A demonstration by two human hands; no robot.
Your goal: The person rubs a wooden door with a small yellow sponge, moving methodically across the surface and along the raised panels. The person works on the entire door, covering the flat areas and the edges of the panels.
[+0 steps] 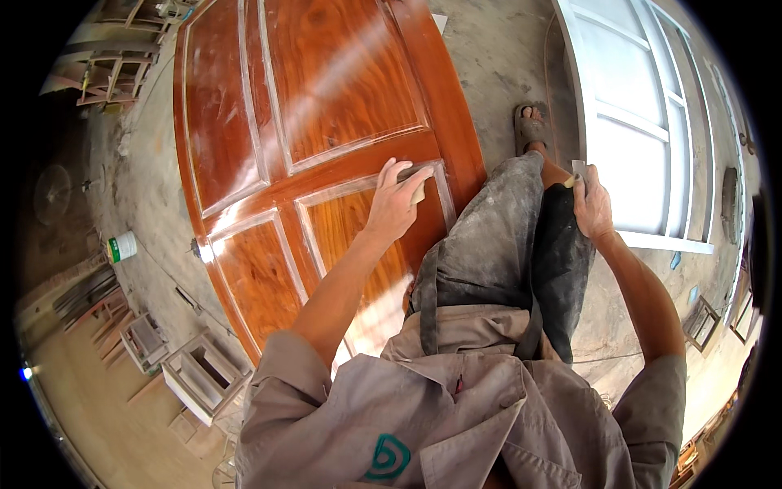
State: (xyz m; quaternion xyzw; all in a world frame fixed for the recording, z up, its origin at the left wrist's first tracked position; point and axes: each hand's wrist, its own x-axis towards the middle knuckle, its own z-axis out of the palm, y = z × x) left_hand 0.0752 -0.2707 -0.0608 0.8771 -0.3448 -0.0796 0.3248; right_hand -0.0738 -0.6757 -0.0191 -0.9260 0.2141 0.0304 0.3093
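A glossy reddish-brown panelled wooden door (458, 122) lies in front of me on the left, with whitish, dusty mouldings around its panels. My left hand (395, 200) rests at the moulding of a near panel, fingers curled round a small yellowish pad (419, 195) with a dark part near the fingertips. To the right, my right hand (593, 204) is beside my knee. Pinched in it is a small flat grey piece (578, 167) with a yellowish part below; its exact kind is unclear.
A white-painted frame with panes (623, 122) stands close on my right. Unpainted wooden frames (204, 379) and a white-and-green bucket (122, 246) are on the concrete floor (497, 49) at the left. My sandalled foot (529, 126) is between door and white frame.
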